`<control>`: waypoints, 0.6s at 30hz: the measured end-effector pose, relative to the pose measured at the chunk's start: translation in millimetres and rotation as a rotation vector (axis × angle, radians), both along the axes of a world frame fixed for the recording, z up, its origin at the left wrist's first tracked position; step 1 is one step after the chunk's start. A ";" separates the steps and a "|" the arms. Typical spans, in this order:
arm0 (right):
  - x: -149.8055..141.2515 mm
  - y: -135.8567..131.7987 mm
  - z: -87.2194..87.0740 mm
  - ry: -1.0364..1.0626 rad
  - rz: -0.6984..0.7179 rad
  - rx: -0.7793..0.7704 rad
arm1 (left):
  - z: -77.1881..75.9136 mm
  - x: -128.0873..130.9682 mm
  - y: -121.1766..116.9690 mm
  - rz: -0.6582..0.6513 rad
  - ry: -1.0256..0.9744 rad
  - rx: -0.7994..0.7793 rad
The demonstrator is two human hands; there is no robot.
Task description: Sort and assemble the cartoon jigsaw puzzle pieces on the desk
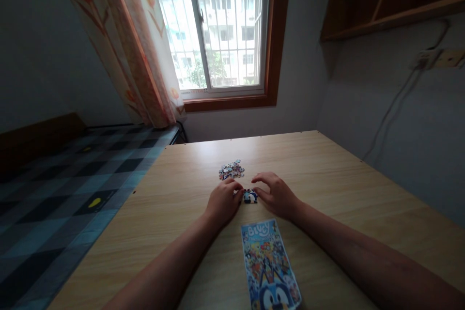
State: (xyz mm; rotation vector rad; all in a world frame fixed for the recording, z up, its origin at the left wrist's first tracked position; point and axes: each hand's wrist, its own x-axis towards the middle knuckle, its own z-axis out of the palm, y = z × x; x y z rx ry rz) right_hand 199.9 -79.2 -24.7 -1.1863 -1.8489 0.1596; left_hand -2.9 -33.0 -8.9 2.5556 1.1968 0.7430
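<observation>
A small patch of joined jigsaw puzzle pieces, dark with blue and white, lies flat on the wooden table. At its left edge is my left hand, fingers curled, with thumb and index finger closed on the border. My right hand is on the other side, its index finger raised away from the thumb. That thumb reaches the patch's right edge; whether it presses on it is hard to tell. Just beyond my left hand sits a heap of loose puzzle pieces.
Nearer to me, between my forearms, lies a blue Bluey puzzle box with a cartoon picture. Left of the table is a bed with a checked cover. A window, a curtain and a wall shelf surround the table.
</observation>
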 end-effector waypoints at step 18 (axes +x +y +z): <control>-4.6 5.4 -6.8 -0.089 -0.005 -0.063 | -2.7 -0.9 1.5 -0.135 -0.160 0.075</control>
